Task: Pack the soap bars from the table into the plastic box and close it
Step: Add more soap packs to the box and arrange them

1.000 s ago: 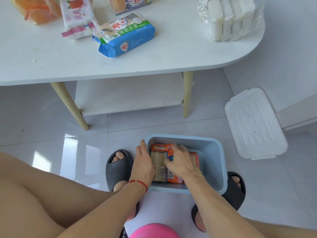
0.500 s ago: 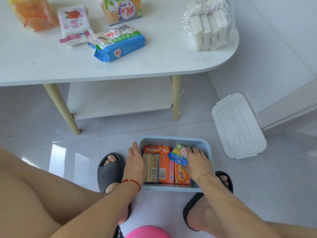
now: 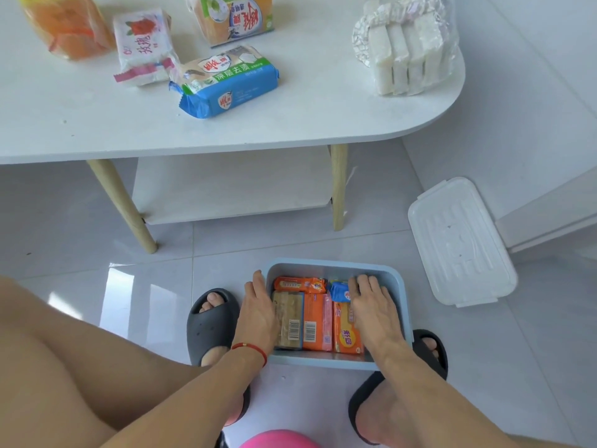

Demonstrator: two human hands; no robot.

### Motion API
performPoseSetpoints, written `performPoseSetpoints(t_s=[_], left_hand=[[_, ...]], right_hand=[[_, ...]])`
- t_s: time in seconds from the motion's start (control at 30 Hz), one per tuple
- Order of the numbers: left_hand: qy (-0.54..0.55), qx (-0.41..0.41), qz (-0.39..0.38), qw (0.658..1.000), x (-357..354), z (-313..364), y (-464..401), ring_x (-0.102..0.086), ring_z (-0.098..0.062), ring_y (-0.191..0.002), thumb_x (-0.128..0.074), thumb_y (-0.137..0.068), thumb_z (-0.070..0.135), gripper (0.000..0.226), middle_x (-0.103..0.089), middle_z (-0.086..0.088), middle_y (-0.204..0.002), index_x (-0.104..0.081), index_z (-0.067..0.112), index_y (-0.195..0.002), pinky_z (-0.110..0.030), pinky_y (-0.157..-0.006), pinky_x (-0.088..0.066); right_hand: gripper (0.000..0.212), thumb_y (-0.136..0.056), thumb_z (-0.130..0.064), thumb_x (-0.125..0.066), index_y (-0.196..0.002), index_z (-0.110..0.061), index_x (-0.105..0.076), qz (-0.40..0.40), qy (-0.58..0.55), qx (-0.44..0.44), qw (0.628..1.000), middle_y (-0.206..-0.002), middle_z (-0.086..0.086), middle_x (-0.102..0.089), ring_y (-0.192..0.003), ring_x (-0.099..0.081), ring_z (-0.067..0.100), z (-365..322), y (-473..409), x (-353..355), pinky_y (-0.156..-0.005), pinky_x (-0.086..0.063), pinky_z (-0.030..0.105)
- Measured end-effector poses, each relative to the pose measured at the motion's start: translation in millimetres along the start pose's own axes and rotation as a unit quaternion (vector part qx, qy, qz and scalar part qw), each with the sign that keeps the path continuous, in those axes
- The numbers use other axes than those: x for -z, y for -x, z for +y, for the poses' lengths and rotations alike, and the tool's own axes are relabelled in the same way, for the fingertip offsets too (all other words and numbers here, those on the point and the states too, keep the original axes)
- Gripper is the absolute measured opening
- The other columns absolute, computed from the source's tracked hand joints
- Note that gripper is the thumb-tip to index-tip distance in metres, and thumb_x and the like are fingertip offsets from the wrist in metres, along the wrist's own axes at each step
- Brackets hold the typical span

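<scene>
Blue soap bar (image 3: 339, 291) under right hand (image 3: 371, 305), long axis across box (image 3: 399, 286).

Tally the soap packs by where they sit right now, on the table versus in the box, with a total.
On the table: 5 (orange pack, rose pack, green-orange pack, blue pack, white bundle)
In the box: 5 visible (orange, tan, orange-pink, yellow-orange, small blue)
Total: 10
</scene>
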State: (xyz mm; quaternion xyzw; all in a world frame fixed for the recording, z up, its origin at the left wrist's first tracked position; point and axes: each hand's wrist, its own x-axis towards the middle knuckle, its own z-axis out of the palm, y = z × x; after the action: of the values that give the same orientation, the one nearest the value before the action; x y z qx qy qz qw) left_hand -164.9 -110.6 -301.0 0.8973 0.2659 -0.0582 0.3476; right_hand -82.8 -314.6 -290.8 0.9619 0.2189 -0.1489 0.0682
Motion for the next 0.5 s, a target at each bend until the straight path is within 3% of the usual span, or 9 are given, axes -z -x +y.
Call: performPoseSetpoints(t_s=[0.1,0.27,0.37,0.5], left_hand=[[-0.003,0.004,0.006,1.000,0,1,0,-0.056,-0.014,-0.084,-0.055,-0.092,-0.001,0.069,-0.043,-0.009,-0.127,-0.017,0.015,-0.147,-0.028,-0.077,-0.058],[-0.017,0.007,0.009,1.000,-3,-2,-1,-0.048,-0.009,-0.074,-0.055,-0.089,-0.005,0.072,-0.045,-0.011,-0.126,-0.018,0.011,-0.148,-0.017,-0.067,-0.048],[-0.033,0.000,0.010,0.999,-6,-5,-2,-0.045,-0.008,-0.073,-0.055,-0.086,-0.007,0.073,-0.045,-0.012,-0.126,-0.019,0.008,-0.148,-0.013,-0.064,-0.043],[-0.031,0.005,0.012,0.999,-7,-6,-5,-0.043,-0.006,-0.075,-0.057,-0.085,-0.006,0.075,-0.045,-0.012,-0.127,-0.019,0.009,-0.148,-0.009,-0.063,-0.039]], right_hand=[[0.077,-0.090,-0.013,-0.073,-0.156,-0.008,-0.032,-0.010,-0.025,-0.009,1.000,-0.149,0.012,-0.047,-0.138,-0.044,0.026,2,-5,0,-0.112,-0.043,0.037],[0.079,-0.090,-0.006,-0.071,-0.157,-0.011,-0.029,-0.019,-0.064,-0.007,0.998,-0.161,0.012,-0.035,-0.150,-0.031,0.029,-2,4,-5,-0.112,-0.044,0.039],[0.085,-0.087,-0.004,-0.074,-0.159,-0.015,-0.029,-0.022,-0.040,0.014,0.999,-0.164,0.014,-0.027,-0.152,-0.024,0.035,-4,7,-10,-0.119,-0.035,0.047],[0.072,-0.083,-0.008,-0.078,-0.146,-0.016,-0.044,0.008,-0.064,0.014,0.998,-0.152,0.009,-0.045,-0.142,-0.040,0.027,3,-3,-7,-0.122,-0.030,0.040]])
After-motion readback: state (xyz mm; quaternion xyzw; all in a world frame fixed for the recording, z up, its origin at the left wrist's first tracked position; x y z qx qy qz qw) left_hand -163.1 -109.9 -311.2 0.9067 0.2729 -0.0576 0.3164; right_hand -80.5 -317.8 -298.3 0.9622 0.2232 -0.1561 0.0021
